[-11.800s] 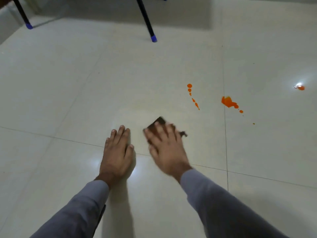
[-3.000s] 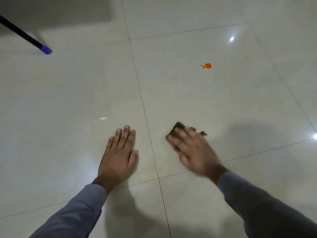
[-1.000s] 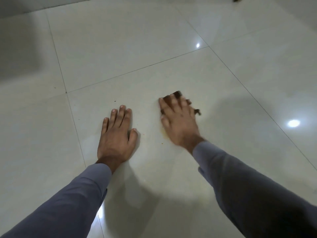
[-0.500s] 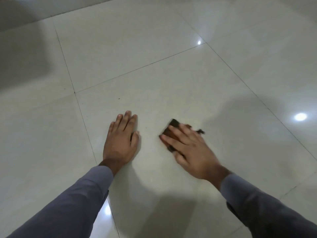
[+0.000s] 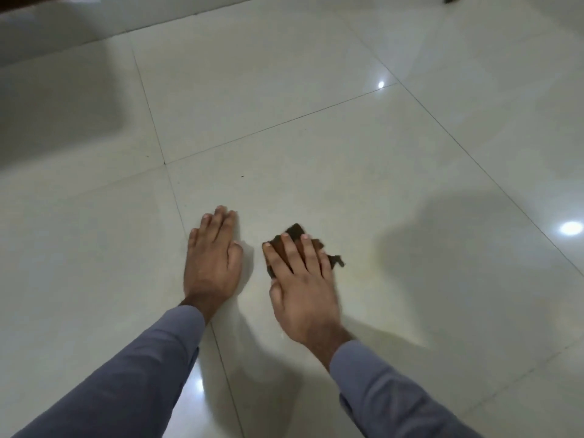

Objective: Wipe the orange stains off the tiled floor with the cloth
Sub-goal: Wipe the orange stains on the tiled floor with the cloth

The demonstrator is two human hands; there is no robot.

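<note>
Head view: both hands flat — right hand (image 5: 300, 279) pressing cloth (image 5: 295, 237), left hand (image 5: 211, 260) on floor (image 5: 316, 153).

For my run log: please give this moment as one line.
right hand: presses cloth flat | left hand: flat on floor | orange stains: none visible

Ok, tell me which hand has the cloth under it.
The right hand: its straight fingers press the dark brown cloth onto the floor. The left hand lies flat on bare tile.

My arms: long grey-blue fabric sleeves (image 5: 132, 377), smooth weave, cuffs ending at wrists. My left hand (image 5: 211, 263), my right hand (image 5: 303, 286): bare, no rings.
</note>
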